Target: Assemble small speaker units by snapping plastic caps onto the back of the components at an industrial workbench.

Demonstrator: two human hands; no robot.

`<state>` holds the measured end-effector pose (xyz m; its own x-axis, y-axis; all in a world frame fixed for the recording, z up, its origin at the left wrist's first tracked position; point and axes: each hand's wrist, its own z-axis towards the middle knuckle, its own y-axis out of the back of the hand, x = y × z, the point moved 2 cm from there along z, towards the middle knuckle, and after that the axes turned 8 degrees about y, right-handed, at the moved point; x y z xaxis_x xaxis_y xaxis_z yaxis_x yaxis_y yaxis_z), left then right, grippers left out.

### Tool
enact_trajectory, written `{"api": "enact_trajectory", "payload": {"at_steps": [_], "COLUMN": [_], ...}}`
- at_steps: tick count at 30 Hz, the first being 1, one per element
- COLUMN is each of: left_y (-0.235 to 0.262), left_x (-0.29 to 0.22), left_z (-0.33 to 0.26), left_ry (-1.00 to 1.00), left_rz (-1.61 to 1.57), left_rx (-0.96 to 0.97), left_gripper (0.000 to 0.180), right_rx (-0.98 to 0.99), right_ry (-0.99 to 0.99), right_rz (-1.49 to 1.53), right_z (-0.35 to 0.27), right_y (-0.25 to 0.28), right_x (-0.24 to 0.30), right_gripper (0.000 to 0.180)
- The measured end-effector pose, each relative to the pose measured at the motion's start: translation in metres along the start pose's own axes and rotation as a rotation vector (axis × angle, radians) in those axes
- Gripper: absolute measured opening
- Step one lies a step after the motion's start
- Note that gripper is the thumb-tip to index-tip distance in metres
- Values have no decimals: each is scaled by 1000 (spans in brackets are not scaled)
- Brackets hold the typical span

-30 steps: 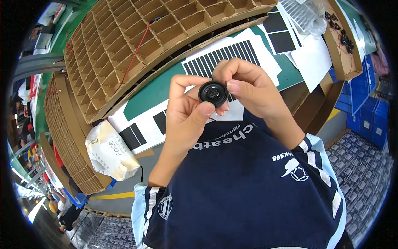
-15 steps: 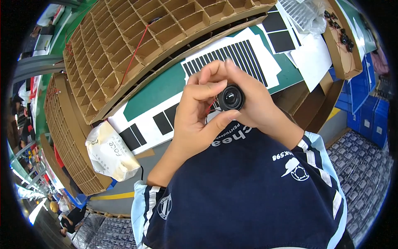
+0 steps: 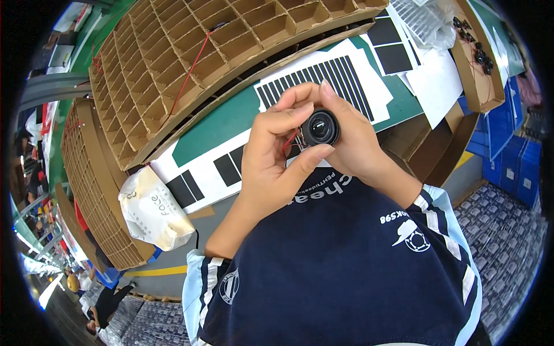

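Note:
A small round black speaker [image 3: 321,127], with a dark ringed front and thin red wires at its left side, is held up before my chest. My left hand [image 3: 276,153] grips its left edge, thumb below and index finger above. Around its right side and back curls my right hand [image 3: 356,135], the thumb pointing up. Most of the right fingers are hidden behind the speaker. Below and behind my hands lies a white sheet with black stripes [image 3: 346,86] on the green tabletop [image 3: 202,135].
A large cardboard divider tray [image 3: 173,63] fills the far left, a red wire across it. To the left sits a white paper bag [image 3: 153,213]. Clear plastic trays [image 3: 424,23] and a cardboard box with small black parts [image 3: 482,69] are far right; blue bins [image 3: 511,170] stand below.
The speaker has tilted slightly and shifted a little up and left, showing more of its side and the red wires. Both hands keep hold of it.

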<state>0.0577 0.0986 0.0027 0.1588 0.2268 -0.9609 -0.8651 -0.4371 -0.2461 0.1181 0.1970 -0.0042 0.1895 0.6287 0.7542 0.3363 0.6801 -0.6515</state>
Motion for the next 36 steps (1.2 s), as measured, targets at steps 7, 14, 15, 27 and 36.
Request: {"api": "enact_trajectory", "payload": {"at_steps": [7, 14, 15, 27, 36], "left_y": [1, 1, 2, 1, 1], "left_x": [0, -1, -2, 0, 3], "left_z": [2, 3, 2, 5, 11], "left_ry": [26, 80, 119, 151, 256], "left_rz": [-18, -53, -63, -66, -356], "left_rx": [-4, -23, -13, 46, 126], "left_gripper": [39, 51, 57, 67, 35], "right_rx": [55, 124, 143, 241, 185], "right_ry": [23, 83, 97, 271, 81], "right_rz": [-162, -285, -285, -401, -216], "right_z": [0, 2, 2, 3, -6], "right_y": [2, -1, -1, 0, 2], "right_x": [3, 5, 5, 13, 10], "right_gripper": [46, 40, 42, 35, 51]}}
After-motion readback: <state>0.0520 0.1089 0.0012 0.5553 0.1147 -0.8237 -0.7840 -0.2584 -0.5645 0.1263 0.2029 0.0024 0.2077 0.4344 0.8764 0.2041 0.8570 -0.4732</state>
